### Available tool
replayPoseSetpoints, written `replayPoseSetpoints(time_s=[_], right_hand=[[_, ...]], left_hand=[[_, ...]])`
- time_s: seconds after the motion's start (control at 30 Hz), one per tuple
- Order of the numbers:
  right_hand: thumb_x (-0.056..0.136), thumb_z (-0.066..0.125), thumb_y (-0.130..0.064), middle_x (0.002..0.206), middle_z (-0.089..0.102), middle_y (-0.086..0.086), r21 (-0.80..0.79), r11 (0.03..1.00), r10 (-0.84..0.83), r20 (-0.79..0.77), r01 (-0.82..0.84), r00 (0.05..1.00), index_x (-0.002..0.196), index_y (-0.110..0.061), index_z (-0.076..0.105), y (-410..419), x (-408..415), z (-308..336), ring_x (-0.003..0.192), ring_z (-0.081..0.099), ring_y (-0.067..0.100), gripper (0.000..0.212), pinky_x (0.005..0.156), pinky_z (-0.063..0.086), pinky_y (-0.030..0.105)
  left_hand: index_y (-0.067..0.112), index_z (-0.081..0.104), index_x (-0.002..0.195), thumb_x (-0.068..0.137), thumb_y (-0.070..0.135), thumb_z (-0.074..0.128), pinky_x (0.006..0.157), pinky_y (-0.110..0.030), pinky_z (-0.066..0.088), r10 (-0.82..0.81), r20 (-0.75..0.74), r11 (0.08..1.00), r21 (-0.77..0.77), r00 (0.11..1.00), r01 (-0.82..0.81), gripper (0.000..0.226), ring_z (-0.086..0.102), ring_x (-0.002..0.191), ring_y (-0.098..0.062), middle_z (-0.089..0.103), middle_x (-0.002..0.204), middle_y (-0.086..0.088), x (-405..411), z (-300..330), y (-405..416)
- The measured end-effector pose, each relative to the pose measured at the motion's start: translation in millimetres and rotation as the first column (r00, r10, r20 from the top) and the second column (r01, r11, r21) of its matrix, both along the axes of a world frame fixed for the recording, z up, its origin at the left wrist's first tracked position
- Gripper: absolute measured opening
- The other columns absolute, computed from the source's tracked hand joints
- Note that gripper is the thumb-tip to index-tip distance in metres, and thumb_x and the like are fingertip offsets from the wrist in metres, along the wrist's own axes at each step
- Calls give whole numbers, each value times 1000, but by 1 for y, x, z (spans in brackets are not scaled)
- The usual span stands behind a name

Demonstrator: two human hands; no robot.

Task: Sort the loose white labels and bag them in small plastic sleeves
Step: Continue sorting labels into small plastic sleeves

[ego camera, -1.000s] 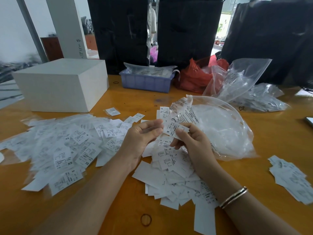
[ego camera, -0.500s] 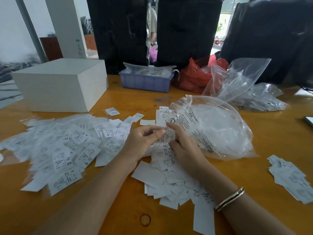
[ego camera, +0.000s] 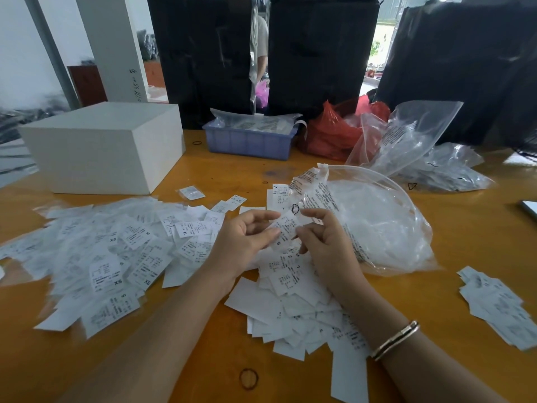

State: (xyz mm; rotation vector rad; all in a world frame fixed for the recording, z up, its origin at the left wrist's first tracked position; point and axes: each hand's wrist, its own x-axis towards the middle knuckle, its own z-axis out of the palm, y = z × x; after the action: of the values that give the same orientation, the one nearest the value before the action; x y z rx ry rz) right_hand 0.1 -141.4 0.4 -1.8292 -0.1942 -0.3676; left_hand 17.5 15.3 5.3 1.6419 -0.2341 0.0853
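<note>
A small stack of white labels is held between both hands above the middle of the table. My left hand pinches its left edge with thumb and fingers. My right hand grips its right side with curled fingers. Under the hands lies a heap of loose white labels. To the left spreads a wide pile of bagged labels in small plastic sleeves. A large clear plastic bag of sleeves lies right of my right hand.
A white box stands at the back left, a blue tray and a red bag behind. More clear bags lie far right. Another small label pile sits at the right edge. A rubber band lies near me.
My right hand has moved left from the heap and come together with my left hand around a small stack of labels, lifted slightly above the heap.
</note>
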Motion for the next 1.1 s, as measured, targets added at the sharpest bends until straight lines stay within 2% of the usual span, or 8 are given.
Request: replayPoseSetpoints(time_s=[0.23,0.33,0.4,0.47,0.6,0.73,0.93,1.1], right_hand=[[92,58,-17,85,65,-22,-361,933,47,94,-10,994,99,-32,67,1,-2,-1,80,59,-5,19,69,44,9],[91,55,-16,98,68,-10,-510,831,-33,353,222,935,101,-21,70,-10,4,3,93,59,10,19,85,40,27],[89,52,-14,101,67,-5,-381,815,-233,473,436,850,99,-16,70,-26,9,8,97,56,15,20,86,36,32],[91,50,-10,109,64,-2,-317,764,-413,430,562,803,103,-17,68,-45,16,10,105,53,18,22,87,30,29],[98,40,-18,134,54,3,-570,651,-534,125,501,836,128,-17,55,-66,28,-4,126,41,22,34,105,24,37],[98,31,-19,107,61,5,-760,537,-523,42,367,851,106,-16,60,-63,35,-11,96,42,22,31,92,28,38],[95,48,-23,102,65,0,-634,594,-545,137,496,827,99,-20,70,-67,34,-11,94,46,20,22,85,25,35],[90,61,-18,95,64,-6,-261,756,-559,218,600,800,92,-18,69,-63,25,0,100,56,20,9,89,34,33]], left_hand=[[31,69,96,83,15,71,67,-10,50,26,7,999,32,1000,-26,21,67,84,-1,73,90,7,1,-1,1],[32,69,97,84,19,70,59,-7,47,108,-4,993,37,994,-108,18,65,80,5,71,89,11,5,-2,5],[34,67,96,85,19,69,54,-7,46,220,39,967,123,975,-223,18,63,78,4,67,90,16,8,-2,9],[32,65,98,86,16,67,56,-7,42,321,158,897,265,934,-353,20,58,80,2,63,94,17,10,-3,12],[21,64,114,87,9,66,68,-11,44,326,363,717,507,873,-478,30,57,96,-7,64,113,3,11,-8,16],[25,58,123,88,18,64,88,-30,48,301,418,503,694,857,-515,37,53,112,-16,55,128,0,10,-11,18],[26,60,119,89,25,62,84,-24,34,258,440,525,683,860,-507,30,47,114,-15,54,127,3,8,-10,12],[24,64,111,88,23,62,93,-28,37,210,434,656,602,876,-455,23,45,119,-14,57,122,4,7,-8,8]])
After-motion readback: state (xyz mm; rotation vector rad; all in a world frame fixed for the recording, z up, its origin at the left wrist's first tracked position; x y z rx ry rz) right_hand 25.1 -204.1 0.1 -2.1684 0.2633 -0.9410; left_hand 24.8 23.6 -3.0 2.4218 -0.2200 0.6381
